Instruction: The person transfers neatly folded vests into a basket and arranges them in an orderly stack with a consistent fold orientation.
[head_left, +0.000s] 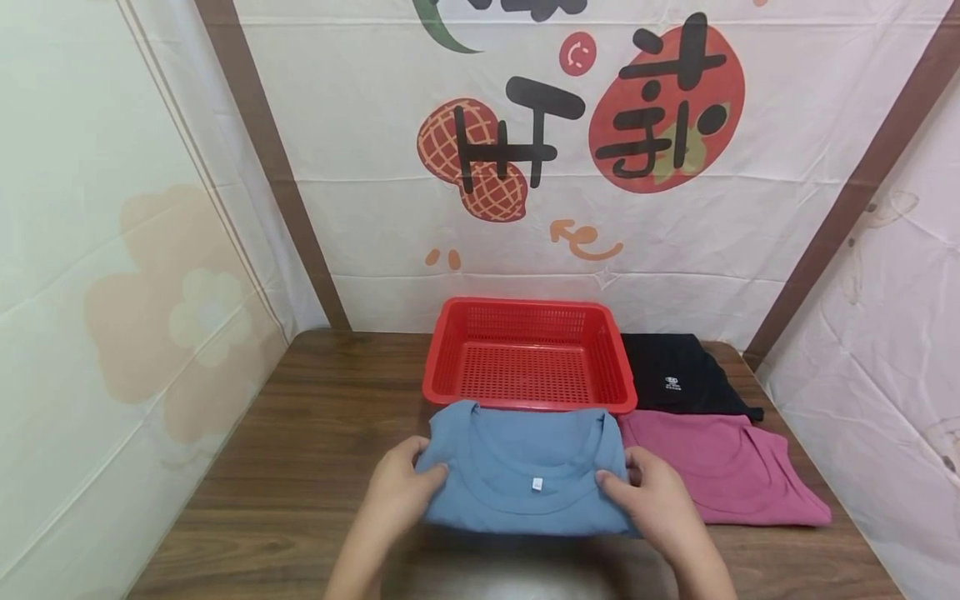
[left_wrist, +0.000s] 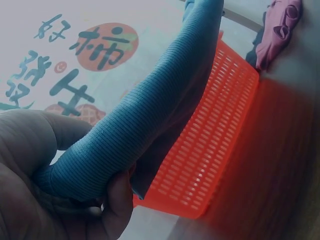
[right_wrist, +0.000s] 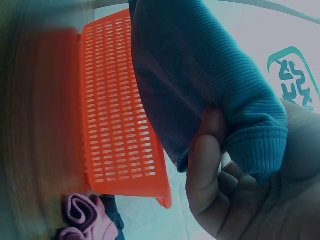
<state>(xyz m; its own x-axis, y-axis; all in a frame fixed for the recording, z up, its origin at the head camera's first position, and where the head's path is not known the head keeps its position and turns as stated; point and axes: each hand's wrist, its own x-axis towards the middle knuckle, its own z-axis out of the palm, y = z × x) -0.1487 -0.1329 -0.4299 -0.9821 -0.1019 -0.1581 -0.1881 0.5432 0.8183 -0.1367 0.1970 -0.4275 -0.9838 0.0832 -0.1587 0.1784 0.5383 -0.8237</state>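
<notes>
A folded blue shirt (head_left: 517, 500) with a small white label at its neckline is held up in front of the red basket. My left hand (head_left: 405, 483) pinches its left side, thumb on top and fingers underneath. On the opposite side my right hand (head_left: 652, 496) grips it the same way. Ribbed blue fabric (left_wrist: 135, 110) runs away from the thumb and fingers in the left wrist view. In the right wrist view the blue fabric (right_wrist: 200, 70) lies between thumb and curled fingers, its lower layer hanging beside the basket.
The red plastic basket (head_left: 432, 367) stands at the back of the brown wooden table (head_left: 300, 467). To its right lie a folded black garment (head_left: 675, 375) and, nearer, a folded pink shirt (head_left: 735, 475). Printed white curtains (head_left: 360, 225) enclose the table's back and sides.
</notes>
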